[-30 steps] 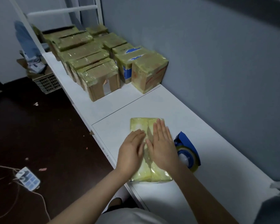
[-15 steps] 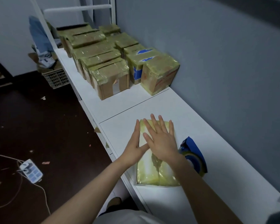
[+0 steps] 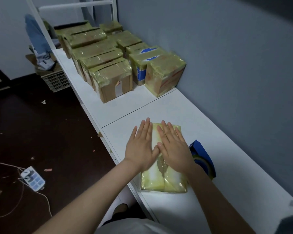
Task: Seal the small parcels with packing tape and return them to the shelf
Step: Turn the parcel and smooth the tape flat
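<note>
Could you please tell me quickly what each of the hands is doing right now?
Left hand: open, fingers straight, pressing flat on the taped parcel.
Right hand: open, fingers straight, pressing flat on the same parcel.

Open tabletop [image 3: 142, 105] lay between parcel [image 3: 164, 182] and boxes [image 3: 115, 81]. The dispenser [image 3: 203, 153] sat just right of the parcel, wall [image 3: 227, 81] beyond.

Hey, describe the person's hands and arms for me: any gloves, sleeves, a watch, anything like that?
No gloves: the left hand and right hand are bare, with no rings, watch or wristband showing. No sleeves cover the forearms as far as the picture shows. The only clothing in view is a light grey garment at the bottom edge.
</note>
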